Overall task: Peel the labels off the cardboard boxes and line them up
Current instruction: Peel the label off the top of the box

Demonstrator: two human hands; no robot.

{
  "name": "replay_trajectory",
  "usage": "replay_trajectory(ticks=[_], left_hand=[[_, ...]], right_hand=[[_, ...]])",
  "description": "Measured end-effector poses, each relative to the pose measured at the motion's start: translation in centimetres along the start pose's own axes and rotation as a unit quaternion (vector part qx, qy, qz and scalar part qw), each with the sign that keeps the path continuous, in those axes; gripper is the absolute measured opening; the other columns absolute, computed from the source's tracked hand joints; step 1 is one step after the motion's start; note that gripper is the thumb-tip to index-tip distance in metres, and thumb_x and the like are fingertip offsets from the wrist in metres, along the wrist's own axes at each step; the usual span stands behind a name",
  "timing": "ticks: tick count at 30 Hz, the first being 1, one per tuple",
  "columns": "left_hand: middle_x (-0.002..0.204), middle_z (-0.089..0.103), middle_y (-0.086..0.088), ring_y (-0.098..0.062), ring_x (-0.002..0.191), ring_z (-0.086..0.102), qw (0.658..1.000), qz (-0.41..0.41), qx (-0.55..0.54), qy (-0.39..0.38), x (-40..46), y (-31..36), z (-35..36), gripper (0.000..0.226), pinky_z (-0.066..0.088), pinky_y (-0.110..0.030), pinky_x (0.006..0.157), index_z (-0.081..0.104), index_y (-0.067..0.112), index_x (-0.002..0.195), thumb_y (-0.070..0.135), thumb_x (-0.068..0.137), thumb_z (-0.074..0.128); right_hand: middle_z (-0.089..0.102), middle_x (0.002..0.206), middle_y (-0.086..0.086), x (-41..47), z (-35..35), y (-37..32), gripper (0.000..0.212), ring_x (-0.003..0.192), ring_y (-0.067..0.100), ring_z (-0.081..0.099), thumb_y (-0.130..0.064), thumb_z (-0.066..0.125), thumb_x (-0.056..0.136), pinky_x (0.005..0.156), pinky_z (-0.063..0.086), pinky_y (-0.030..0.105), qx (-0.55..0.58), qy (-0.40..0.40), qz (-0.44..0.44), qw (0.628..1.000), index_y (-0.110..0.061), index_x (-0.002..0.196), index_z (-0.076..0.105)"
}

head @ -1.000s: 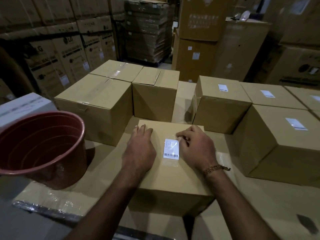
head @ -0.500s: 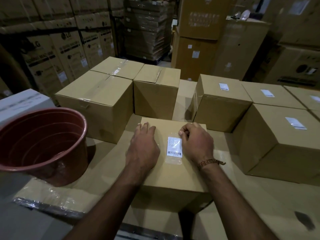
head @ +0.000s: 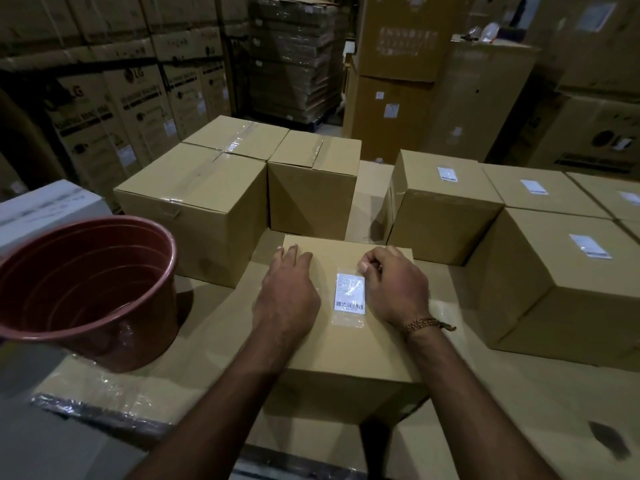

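The label (head: 349, 292) sat on top of the nearest box (head: 346, 341), long axis pointing away, with the right hand (head: 394, 285) curled and picking at its far-right corner while the flat left hand (head: 287, 292) pressed down just left of it.

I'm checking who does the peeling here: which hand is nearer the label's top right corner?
Right. The right hand has curled fingers at the label's upper right corner; the left hand rests flat on the box, left of the label.
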State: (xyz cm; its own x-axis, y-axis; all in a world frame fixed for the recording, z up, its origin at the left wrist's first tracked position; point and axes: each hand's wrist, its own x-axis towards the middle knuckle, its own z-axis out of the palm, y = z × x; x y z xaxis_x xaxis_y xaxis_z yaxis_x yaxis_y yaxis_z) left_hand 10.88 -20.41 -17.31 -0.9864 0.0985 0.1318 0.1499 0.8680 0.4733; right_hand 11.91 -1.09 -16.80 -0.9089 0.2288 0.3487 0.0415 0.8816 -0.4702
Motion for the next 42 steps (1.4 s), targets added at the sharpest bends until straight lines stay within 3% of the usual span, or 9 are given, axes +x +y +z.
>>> replay_trajectory(ticks=[4,16,23,27,32,36,40,42], left_hand=[[0.168,0.031,0.003,-0.022,0.160,0.013,1.000,-0.001,-0.005,0.001,0.1,-0.1,0.0,0.050,0.037,-0.055,0.119,0.043,0.026,0.154,0.019,0.104,0.043],[0.170,0.028,0.004,-0.021,0.160,0.012,1.000,-0.003,-0.006,0.000,0.1,0.0,0.0,0.052,0.038,-0.055,0.119,0.042,0.026,0.155,0.017,0.104,0.043],[0.170,0.028,0.003,-0.021,0.160,0.010,1.000,0.001,-0.012,-0.003,-0.1,0.0,-0.2,0.053,0.035,-0.054,0.121,0.041,0.025,0.156,0.019,0.104,0.042],[0.171,0.026,0.004,-0.020,0.161,0.008,1.000,-0.008,-0.011,-0.002,-0.3,0.3,-0.6,0.054,0.033,-0.052,0.123,0.040,0.026,0.158,0.018,0.105,0.041],[0.171,0.026,0.003,-0.021,0.161,0.009,1.000,-0.007,-0.006,-0.001,-0.3,0.4,-0.6,0.054,0.032,-0.052,0.124,0.039,0.026,0.158,0.019,0.105,0.044],[0.169,0.030,0.002,-0.022,0.160,0.011,1.000,0.000,-0.006,0.002,0.0,0.0,-0.3,0.054,0.033,-0.051,0.123,0.041,0.024,0.157,0.017,0.103,0.043],[0.169,0.030,0.002,-0.022,0.160,0.012,1.000,0.000,-0.007,0.001,-0.1,0.0,-0.4,0.054,0.034,-0.053,0.122,0.041,0.024,0.157,0.019,0.103,0.046],[0.169,0.029,0.002,-0.022,0.160,0.012,1.000,0.000,-0.006,0.002,0.0,0.0,-0.4,0.054,0.034,-0.052,0.122,0.041,0.024,0.156,0.018,0.103,0.045]], right_hand=[[0.059,0.093,-0.014,0.0,0.0,0.0,0.011,0.078,0.012,0.054,-0.030,0.060,0.099,0.067,0.035,0.031,0.012,-0.005,0.004,1.000,-0.030,0.089,0.064],[0.063,0.096,-0.016,0.0,-0.4,0.3,0.011,0.084,0.010,0.058,-0.031,0.060,0.100,0.071,0.041,0.032,0.067,-0.007,0.013,0.998,-0.029,0.090,0.064],[0.066,0.088,-0.019,-0.2,-1.0,0.1,0.010,0.078,-0.002,0.056,-0.034,0.060,0.103,0.069,0.037,0.030,0.088,-0.026,0.020,0.996,-0.031,0.094,0.061],[0.069,0.093,-0.021,-0.7,-1.7,-0.3,0.006,0.077,0.000,0.064,-0.045,0.062,0.102,0.069,0.053,0.034,0.128,-0.067,0.013,0.989,-0.040,0.105,0.059],[0.070,0.097,-0.011,-1.9,-2.3,-0.1,0.047,0.085,0.011,0.071,-0.036,0.080,0.093,0.079,0.062,0.052,0.226,-0.118,0.019,0.967,-0.052,0.128,0.053],[0.069,0.095,-0.006,-2.7,-2.3,-0.4,0.096,0.084,0.017,0.072,-0.025,0.085,0.090,0.076,0.066,0.039,0.244,-0.122,0.042,0.961,-0.051,0.163,0.028],[0.072,0.085,-0.007,-3.6,-2.3,-1.5,0.105,0.082,0.004,0.071,-0.023,0.088,0.088,0.072,0.061,0.019,0.245,-0.072,0.079,0.964,-0.037,0.168,0.022],[0.074,0.082,-0.006,-4.0,-2.1,-1.7,0.094,0.080,0.000,0.071,-0.026,0.090,0.086,0.075,0.061,0.019,0.246,-0.039,0.100,0.963,-0.032,0.163,0.037]])
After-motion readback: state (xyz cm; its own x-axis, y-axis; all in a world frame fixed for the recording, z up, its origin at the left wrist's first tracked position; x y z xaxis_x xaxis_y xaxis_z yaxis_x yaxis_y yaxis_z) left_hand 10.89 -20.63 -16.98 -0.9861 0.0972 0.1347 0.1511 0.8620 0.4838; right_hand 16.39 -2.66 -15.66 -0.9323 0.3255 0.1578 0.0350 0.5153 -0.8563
